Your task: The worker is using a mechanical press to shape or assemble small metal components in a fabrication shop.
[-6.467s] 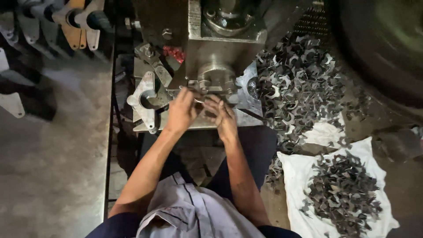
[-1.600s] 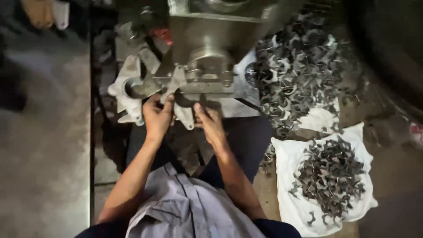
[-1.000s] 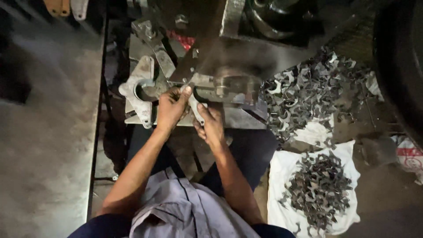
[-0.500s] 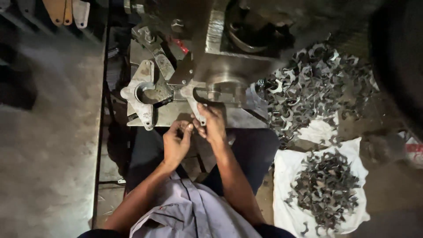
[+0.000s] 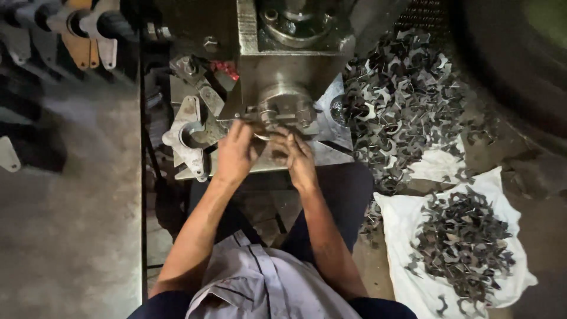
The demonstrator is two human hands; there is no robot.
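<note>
Nearest the camera, a pale grey shirt [image 5: 266, 289] and dark trousers fill the bottom edge, with both bare forearms reaching up and away toward the machine.

The left hand [image 5: 236, 152] lies palm-down on the steel bed plate [image 5: 331, 155], fingers stretched forward and close together. The right hand [image 5: 298, 156] sits just beside it, fingers curled down. Between the 2 sets of fingertips a small dark metal piece [image 5: 264, 131] shows, at the foot of the machine's round die [image 5: 284, 103]. The fingertips of both hands meet at the piece and cover most of it; whether either hand actually pinches it or only presses on it cannot be told. The piece lies ahead of the palms, at the fingertips, touching or just under the die block.

To the right, on the floor, a white cloth [image 5: 407, 224] carries a heap of dark stamped blanks [image 5: 463, 245]. Further off, a larger pile of lighter curved stampings [image 5: 401, 112] spreads beside the machine, reaching the edge of the bed plate.

Left of the hands, a pale bracket with a round opening [image 5: 186, 136] stands on the bed. Beyond it rises the square press body [image 5: 295, 41]. At the far left, handles of hanging tools [image 5: 88, 35] show above a grey concrete floor [image 5: 65, 224].
</note>
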